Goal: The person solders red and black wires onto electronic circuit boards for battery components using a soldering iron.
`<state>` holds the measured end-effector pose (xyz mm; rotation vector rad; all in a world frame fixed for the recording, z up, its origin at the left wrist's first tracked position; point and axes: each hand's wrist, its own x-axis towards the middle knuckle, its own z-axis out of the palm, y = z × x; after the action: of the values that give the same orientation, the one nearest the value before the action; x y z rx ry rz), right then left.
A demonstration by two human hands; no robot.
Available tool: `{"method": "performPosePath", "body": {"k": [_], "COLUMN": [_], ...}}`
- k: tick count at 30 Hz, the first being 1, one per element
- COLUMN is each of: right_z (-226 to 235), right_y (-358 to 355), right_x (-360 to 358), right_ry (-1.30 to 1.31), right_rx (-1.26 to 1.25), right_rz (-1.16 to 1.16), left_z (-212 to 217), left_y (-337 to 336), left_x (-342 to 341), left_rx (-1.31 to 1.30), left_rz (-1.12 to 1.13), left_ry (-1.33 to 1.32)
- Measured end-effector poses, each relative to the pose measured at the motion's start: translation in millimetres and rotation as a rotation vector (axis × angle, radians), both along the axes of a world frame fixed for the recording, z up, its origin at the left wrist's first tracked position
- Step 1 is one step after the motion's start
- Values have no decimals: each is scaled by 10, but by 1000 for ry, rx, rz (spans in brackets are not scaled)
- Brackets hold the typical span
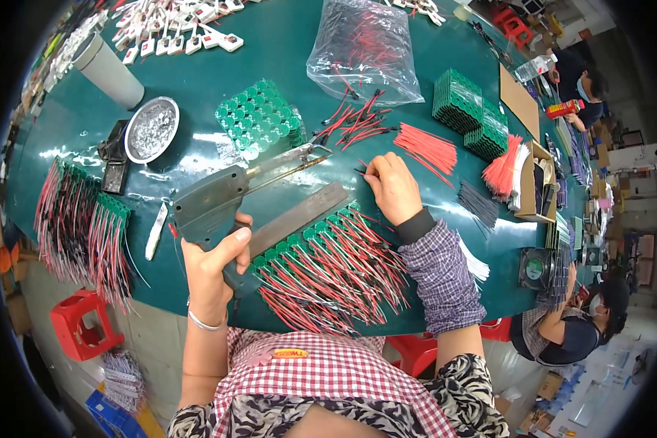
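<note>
My left hand (215, 263) is closed around the handle of a grey-green soldering gun (210, 204), whose long metal tip points to the upper right. Between the thumb and fingers of my right hand (393, 188) is a thin wire with a dark end, mostly hidden by the fingers. Below both hands, a flat metal bar (299, 223) lies along a row of small green circuit boards (315, 232). Red, white and black wires (328, 285) fan out from these boards toward me. Loose red-and-black wires (354, 124) lie beyond the gun's tip.
Stacked green board panels (255, 113) lie at the far middle, with more panels (460, 106) to the right. Red wire bundles (427, 150), a plastic bag (365, 55), a metal bowl (152, 131) and a grey cup (108, 71) surround the work. Finished-looking wired boards (87, 219) hang over the left edge.
</note>
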<state>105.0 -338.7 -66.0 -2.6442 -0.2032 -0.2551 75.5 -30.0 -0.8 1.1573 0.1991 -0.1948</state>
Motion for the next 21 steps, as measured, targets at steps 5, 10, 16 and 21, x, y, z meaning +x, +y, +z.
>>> {"method": "performPosePath", "body": {"k": [5,10,16,21], "right_z": [35,416,488,411], "right_y": [12,120,339,600], "right_x": [-2,-113,-333,-571], "right_ry": [10,44,131,36], "right_rx": [-107,-12,96,298], "right_rz": [-35,-57,-84,-12], "left_z": [-55,-45,-82,-103], "left_y": [100,147,153,165], "left_x": [-68,-156,-284,-459], "left_rx": [2,38,25,104], "left_rz": [38,53,17,8], "left_ry": [29,45,95,129]}}
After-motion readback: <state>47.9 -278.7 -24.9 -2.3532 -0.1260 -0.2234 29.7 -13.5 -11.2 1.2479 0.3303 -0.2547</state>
